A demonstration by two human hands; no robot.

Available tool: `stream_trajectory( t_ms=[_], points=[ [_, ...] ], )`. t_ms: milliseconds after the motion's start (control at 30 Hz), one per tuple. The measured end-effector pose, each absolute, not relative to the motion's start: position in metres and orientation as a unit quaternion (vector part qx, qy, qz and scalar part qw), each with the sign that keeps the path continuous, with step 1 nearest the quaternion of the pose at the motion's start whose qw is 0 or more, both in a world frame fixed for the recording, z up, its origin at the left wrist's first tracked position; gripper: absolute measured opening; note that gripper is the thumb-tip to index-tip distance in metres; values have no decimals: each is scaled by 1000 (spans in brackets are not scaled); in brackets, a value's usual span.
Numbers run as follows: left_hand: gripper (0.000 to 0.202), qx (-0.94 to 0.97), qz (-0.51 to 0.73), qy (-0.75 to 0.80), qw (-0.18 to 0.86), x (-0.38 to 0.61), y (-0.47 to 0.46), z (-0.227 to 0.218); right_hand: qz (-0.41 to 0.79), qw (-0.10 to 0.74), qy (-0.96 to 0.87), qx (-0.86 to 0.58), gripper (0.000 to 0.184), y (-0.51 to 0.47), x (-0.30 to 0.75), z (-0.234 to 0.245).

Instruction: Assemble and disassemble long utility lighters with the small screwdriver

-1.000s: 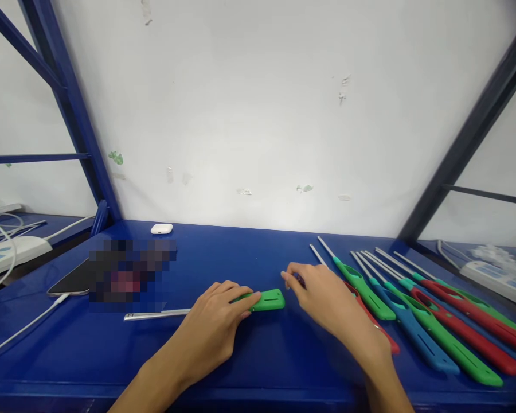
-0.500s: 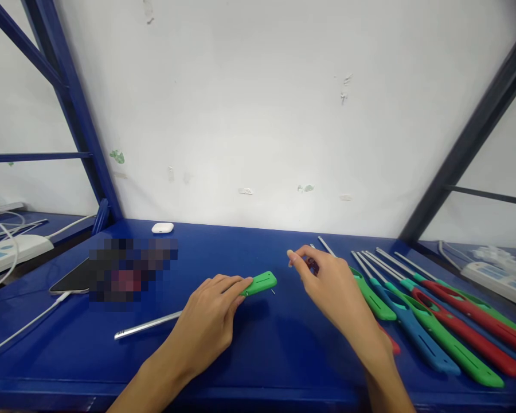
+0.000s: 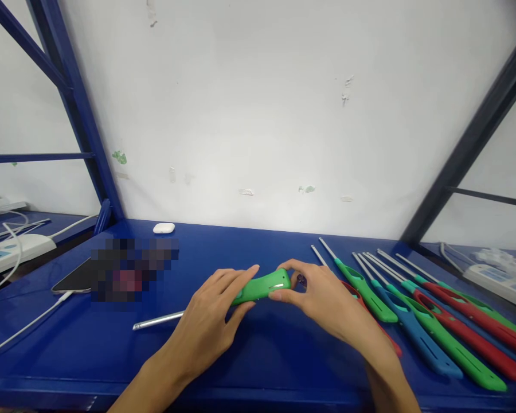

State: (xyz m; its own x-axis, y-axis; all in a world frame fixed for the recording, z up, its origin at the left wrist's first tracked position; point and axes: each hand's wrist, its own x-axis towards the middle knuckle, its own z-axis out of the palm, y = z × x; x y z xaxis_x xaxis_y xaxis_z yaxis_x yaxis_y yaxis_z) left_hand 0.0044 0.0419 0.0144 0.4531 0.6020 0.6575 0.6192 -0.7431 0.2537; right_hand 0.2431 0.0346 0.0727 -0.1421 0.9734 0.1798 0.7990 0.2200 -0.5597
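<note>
My left hand (image 3: 212, 318) grips the green handle of a long lighter (image 3: 261, 285), raised a little off the blue shelf (image 3: 262, 355). Its metal rod (image 3: 157, 320) points left, with the tip near the shelf. My right hand (image 3: 322, 298) pinches the handle's right end between thumb and fingers. A small dark part shows at those fingertips; I cannot make out what it is.
To the right lie several long lighters (image 3: 413, 310) with green, red and blue handles, rods pointing to the wall. At the left are a phone (image 3: 75, 280) with a white cable, a blurred patch and a white earbud case (image 3: 164, 228). Power strips sit on both side shelves.
My right hand moved left from near the row of lighters and took hold of the green handle's end. My left hand lifted the handle slightly and shifted it right.
</note>
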Motion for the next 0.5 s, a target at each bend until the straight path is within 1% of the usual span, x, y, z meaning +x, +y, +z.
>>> stream_trajectory(
  t_ms=[100,300,400,500],
  points=[
    [55,-830,-375,-412,26,1,47,11,161,282,-714,-620,27,37,247,73],
    [35,-804,-411,-424,68,-6,53,11,174,353,-684,-614,37,36,248,82],
    [29,-794,-450,-397,95,-3,50,14,221,390,-681,-579,41,30,244,89],
    [24,-787,-484,-361,128,0,44,14,282,424,-674,-535,38,22,241,95]
  ],
)
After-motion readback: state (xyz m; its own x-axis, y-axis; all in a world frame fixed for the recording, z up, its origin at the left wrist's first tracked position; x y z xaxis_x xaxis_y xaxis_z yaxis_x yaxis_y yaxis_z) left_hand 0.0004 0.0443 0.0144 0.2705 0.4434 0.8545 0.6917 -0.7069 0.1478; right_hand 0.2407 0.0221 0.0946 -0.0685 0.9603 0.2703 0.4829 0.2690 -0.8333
